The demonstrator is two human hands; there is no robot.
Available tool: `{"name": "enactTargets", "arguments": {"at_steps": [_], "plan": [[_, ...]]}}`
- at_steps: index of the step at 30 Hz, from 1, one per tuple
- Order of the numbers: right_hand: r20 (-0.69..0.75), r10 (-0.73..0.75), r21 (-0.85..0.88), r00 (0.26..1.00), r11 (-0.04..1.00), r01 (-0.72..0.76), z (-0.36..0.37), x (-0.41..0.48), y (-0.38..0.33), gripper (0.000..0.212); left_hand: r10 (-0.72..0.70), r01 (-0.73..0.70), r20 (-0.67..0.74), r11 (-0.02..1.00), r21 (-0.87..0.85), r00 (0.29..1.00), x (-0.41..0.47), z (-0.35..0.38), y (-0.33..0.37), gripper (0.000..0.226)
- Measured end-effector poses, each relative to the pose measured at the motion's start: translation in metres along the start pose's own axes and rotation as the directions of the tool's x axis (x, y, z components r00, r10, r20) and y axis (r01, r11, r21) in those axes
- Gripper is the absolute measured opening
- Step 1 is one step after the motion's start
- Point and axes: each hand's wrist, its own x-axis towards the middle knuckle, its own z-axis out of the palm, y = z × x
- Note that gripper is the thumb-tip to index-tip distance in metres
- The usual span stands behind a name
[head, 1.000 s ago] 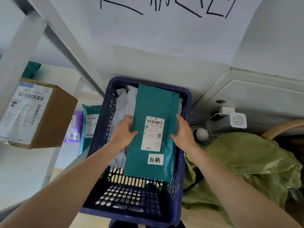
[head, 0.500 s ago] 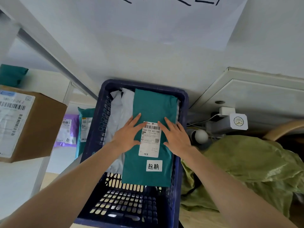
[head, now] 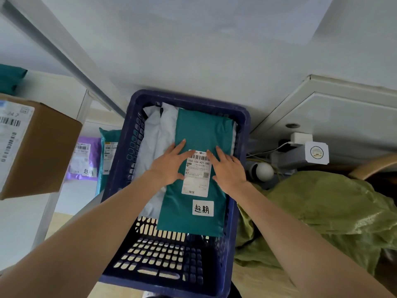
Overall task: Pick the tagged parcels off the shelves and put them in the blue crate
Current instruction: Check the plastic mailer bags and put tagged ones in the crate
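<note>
Teal plastic mailer (head: 199,134) lies flat inside the blue crate (head: 137,100) at centre frame, on top of white parcels (head: 154,134) that fill the crate's left side. A printed shipping label (head: 196,177) with a barcode sits mid-parcel, and below it a small white handwritten tag (head: 203,208). The parcel's lower edge overhangs the bare slotted crate floor in the lower part of the frame.

Left hand (head: 169,166) rests palm-down on the mailer's left edge, fingers straight and spread, fingertips touching the label's upper corner. Right hand (head: 228,168) rests palm-down on the right side of the mailer, fingers likewise straight, beside the label. Neither hand has a grip on anything; both press flat.

At left of frame a white shelf unit (head: 64,87) carries a brown cardboard box (head: 49,151) with a label, and further in, a purple mailer (head: 86,160) bearing a handwritten tag and a second teal mailer (head: 109,151) standing just beside the crate wall. Right of the crate lies a crumpled green woven sack (head: 322,211). Above it, a white charger (head: 300,138) and cable sit against a grey cabinet (head: 335,112).
</note>
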Motion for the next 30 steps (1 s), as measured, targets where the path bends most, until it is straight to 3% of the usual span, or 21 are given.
{"name": "enactTargets", "arguments": {"at_steps": [10, 17, 23, 30], "plan": [[0.0, -0.002, 0.106, 1.0, 0.994, 0.002, -0.02, -0.04, -0.02, 0.076, -0.019, 0.014, -0.062, 0.997, -0.077, 0.998, -0.062, -0.001, 0.01, 0.073], [-0.068, -0.023, 0.222, 0.997, 0.974, 0.037, -0.047, -0.1, -0.058, 0.073, -0.065, 0.027, -0.184, 0.979, -0.2, 0.981, -0.148, -0.022, 0.025, 0.061], [-0.206, -0.043, 0.238, 0.978, 0.967, 0.093, -0.06, -0.165, -0.115, 0.069, -0.09, -0.069, -0.419, 0.934, -0.349, 0.904, -0.243, -0.015, 0.037, 0.045], [-0.303, -0.088, 0.264, 0.949, 0.949, 0.172, -0.062, -0.252, -0.195, 0.066, -0.106, -0.098, -0.532, 0.935, -0.341, 0.84, -0.36, 0.011, 0.022, 0.046]]}}
